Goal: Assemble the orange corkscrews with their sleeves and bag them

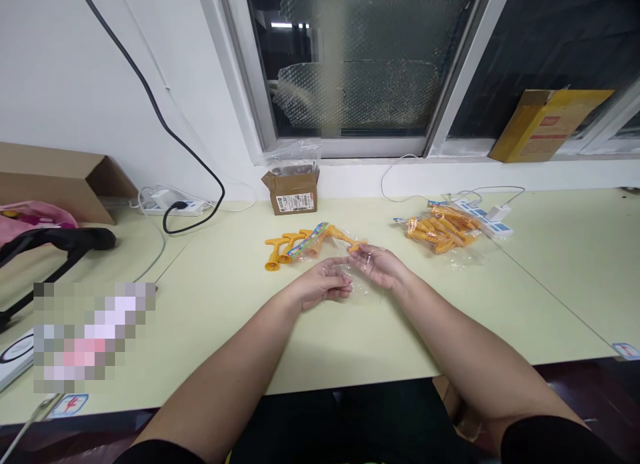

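Note:
My right hand (pixel 383 265) is closed around one end of an orange plastic piece (pixel 341 235), which sits in or against a clear plastic bag (pixel 365 284). The bag has a colourful printed header strip (pixel 309 242). Beside it, my left hand (pixel 326 284) has its fingers curled together on the bag's near edge. Left of the strip lie several loose orange plastic pieces (pixel 274 251) with T-shaped tops and cup-shaped ends. Their far ends are partly covered by the strip and bag.
At the right lie clear bags of orange pieces (pixel 440 231) by a white power strip (pixel 493 221). A small cardboard box (pixel 293 191) stands against the wall. Further left are a black cable (pixel 200 163), a larger carton (pixel 50 177) and a black frame (pixel 65 247) on the table (pixel 215 311).

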Available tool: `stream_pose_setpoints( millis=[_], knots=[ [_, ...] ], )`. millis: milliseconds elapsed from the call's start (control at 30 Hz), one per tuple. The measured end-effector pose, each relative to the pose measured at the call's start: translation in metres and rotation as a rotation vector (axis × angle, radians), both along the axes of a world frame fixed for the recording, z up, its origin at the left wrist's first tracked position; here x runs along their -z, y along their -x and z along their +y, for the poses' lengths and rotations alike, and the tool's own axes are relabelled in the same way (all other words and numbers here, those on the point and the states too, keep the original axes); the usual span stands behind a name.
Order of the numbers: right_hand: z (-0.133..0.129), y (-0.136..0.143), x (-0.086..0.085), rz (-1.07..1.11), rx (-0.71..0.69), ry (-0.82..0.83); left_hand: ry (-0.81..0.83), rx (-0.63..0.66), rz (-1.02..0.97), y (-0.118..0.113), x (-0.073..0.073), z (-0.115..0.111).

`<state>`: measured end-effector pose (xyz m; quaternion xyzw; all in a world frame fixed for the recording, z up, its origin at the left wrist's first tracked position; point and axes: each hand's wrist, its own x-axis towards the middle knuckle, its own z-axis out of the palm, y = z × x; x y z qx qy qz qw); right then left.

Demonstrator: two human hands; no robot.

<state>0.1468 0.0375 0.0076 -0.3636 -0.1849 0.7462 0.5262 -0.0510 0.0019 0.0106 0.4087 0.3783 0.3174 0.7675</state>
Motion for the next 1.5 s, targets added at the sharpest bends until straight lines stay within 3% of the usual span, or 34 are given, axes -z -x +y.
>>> stream_pose_setpoints(
  millis=[233, 467, 567, 700, 800, 900, 1033, 1100, 1200, 1267, 1367, 1500],
  knots=[
    [-0.002, -0.001, -0.008, -0.036, 0.078, 0.043, -0.001, -0.031, 0.037, 0.001, -0.001, 0.002],
    [0.0, -0.017, -0.015, -0.307, 0.01, -0.097, -0.038, -0.165, 0.051, -0.005, -0.001, 0.003],
    [0.001, -0.027, -0.016, -0.583, -0.104, -0.138, -0.087, -0.211, 0.078, -0.006, 0.001, 0.004],
    [0.003, -0.039, -0.015, -1.204, -0.164, -0.195, -0.136, -0.195, 0.112, -0.006, 0.004, 0.005],
    [0.001, -0.045, -0.019, -1.593, -0.12, -0.316, -0.142, -0.207, 0.134, -0.005, 0.004, 0.007],
    [-0.003, -0.047, -0.025, -1.782, 0.005, -0.418, -0.136, -0.238, 0.138, -0.004, 0.003, 0.009],
    [-0.006, -0.047, -0.028, -1.828, 0.19, -0.5, -0.134, -0.267, 0.101, -0.002, -0.001, 0.011],
    [-0.006, -0.046, -0.025, -1.783, 0.263, -0.698, -0.146, -0.264, 0.081, 0.0, -0.001, 0.011],
    [-0.005, -0.042, -0.019, -1.645, 0.18, -1.119, -0.17, -0.247, 0.063, 0.001, 0.0, 0.013],
    [-0.006, -0.039, -0.017, -1.563, 0.039, -1.231, -0.205, -0.247, 0.073, 0.002, 0.002, 0.016],
    [-0.008, -0.038, -0.016, -1.52, -0.014, -1.129, -0.353, -0.319, 0.203, 0.007, 0.005, 0.022],
    [-0.006, -0.04, -0.015, -1.458, 0.171, -0.976, -0.794, -0.507, 0.648, 0.021, 0.01, 0.032]
  ],
)
